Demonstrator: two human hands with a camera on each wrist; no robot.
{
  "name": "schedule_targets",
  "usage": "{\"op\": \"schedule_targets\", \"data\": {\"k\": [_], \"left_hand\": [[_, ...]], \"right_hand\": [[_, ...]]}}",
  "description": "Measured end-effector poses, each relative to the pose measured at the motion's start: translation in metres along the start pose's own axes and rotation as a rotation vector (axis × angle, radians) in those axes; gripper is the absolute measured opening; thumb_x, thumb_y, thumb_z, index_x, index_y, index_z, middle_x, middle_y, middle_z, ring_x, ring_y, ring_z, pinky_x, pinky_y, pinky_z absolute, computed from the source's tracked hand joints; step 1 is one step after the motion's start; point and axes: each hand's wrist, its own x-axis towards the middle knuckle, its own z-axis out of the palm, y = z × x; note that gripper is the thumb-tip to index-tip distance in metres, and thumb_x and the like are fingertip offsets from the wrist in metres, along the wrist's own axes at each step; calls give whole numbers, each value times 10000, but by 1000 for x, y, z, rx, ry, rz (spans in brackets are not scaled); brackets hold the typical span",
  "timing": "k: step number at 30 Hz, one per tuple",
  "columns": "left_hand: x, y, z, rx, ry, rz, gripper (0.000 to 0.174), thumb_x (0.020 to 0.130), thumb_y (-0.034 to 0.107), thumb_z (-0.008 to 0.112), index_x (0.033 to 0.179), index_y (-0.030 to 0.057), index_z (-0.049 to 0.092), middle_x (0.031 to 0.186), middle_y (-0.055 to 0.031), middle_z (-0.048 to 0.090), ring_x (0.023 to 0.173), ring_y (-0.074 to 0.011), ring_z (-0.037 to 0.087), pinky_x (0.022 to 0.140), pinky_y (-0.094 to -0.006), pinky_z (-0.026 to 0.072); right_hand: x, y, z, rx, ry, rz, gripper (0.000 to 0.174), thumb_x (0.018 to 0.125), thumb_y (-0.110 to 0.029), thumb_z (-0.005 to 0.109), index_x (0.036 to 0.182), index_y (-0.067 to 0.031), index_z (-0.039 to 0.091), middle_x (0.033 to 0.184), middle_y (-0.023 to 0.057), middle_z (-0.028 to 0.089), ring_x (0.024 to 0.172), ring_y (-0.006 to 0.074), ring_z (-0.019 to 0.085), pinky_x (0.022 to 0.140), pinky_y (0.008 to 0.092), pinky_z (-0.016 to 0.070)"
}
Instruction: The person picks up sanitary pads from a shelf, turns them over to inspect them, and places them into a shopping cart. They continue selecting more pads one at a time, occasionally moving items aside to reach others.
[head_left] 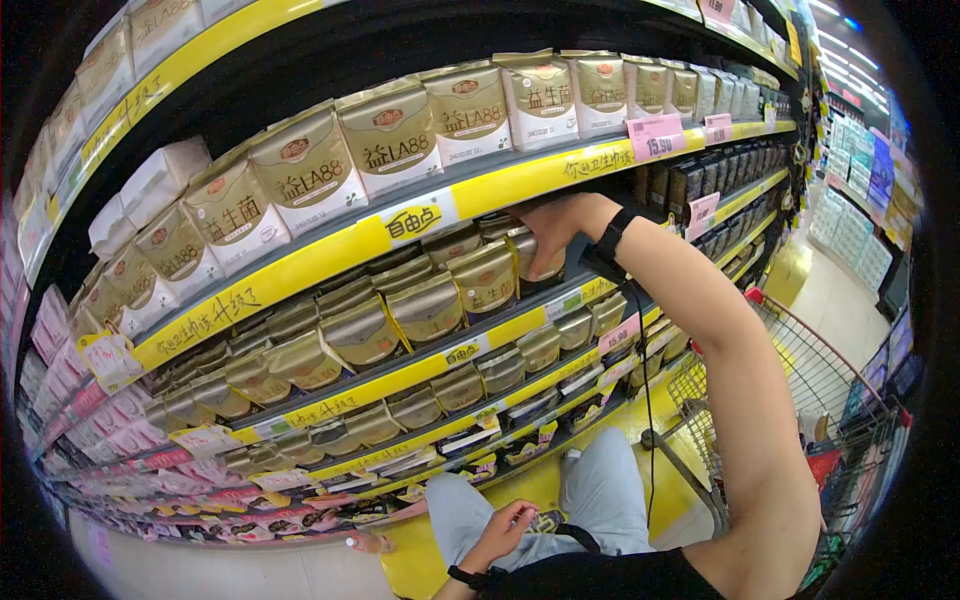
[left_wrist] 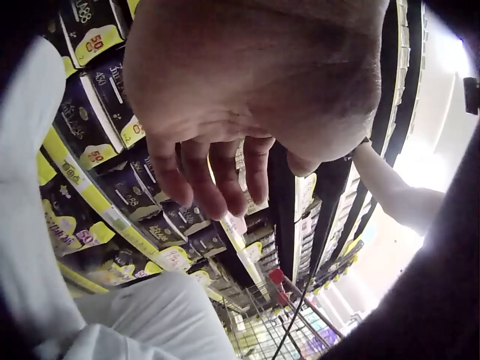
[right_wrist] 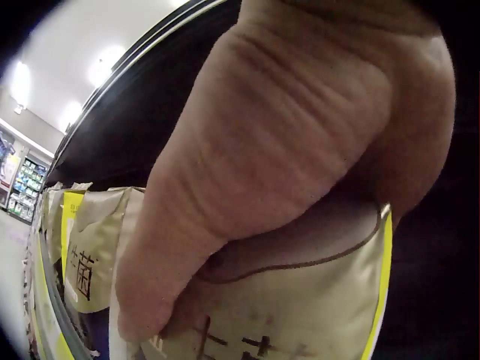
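Observation:
My right hand (head_left: 558, 228) reaches into the middle shelf and grips a gold package (head_left: 527, 262) at the right end of a row. In the right wrist view the thumb of this hand (right_wrist: 277, 127) lies down the front of the gold package (right_wrist: 300, 300); its other fingers are hidden behind the top edge. Held low over the person's lap, my left hand (head_left: 503, 532) holds nothing. Seen in the left wrist view, the fingers of the left hand (left_wrist: 255, 82) hang loosely bent.
Gold packages (head_left: 395, 140) stand in rows on the shelves above and below, behind yellow shelf strips (head_left: 330, 247) with pink price tags (head_left: 655, 137). A wire shopping cart (head_left: 800, 380) stands at the right, and a bottle (head_left: 372, 542) is on the floor by the shelf.

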Motion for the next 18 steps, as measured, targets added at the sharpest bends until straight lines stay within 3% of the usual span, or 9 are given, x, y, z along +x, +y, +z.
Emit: {"op": "schedule_targets", "data": {"k": [4, 9, 14, 18], "left_hand": [[-4, 15, -6, 93, -6, 1, 230, 1021, 231, 560, 1127, 43, 638, 948, -81, 694, 838, -168, 651, 744, -288, 501], [-5, 4, -8, 117, -30, -12, 305, 1050, 304, 503, 1149, 49, 640, 998, -97, 704, 920, -201, 664, 767, -331, 502], [-3, 9, -4, 117, -18, 41, 241, 1000, 238, 592, 1114, 31, 640, 979, -94, 698, 861, -183, 660, 750, -303, 514], [3, 17, 0, 136, -47, 33, 245, 987, 238, 614, 1110, 28, 641, 975, -88, 695, 870, -185, 659, 753, -302, 516]], "right_hand": [[0, 4, 1, -10, 29, 3, 1267, 498, -534, 902, 1510, -45, 318, 1498, 234, 417, 1396, 384, 379, 1173, 412, 296], [-1, -5, -4, 55, 0, -10, 1326, 479, -571, 908, 1539, -74, 287, 1559, 227, 334, 1441, 373, 321, 1206, 427, 259], [6, -12, 5, -159, -9, -10, 1380, 455, -592, 914, 1544, -53, 260, 1569, 240, 310, 1449, 380, 307, 1211, 426, 250], [16, -10, 14, -19, 49, -118, 1310, 476, -465, 932, 1532, -53, 275, 1536, 233, 362, 1434, 378, 325, 1209, 410, 249]]}}
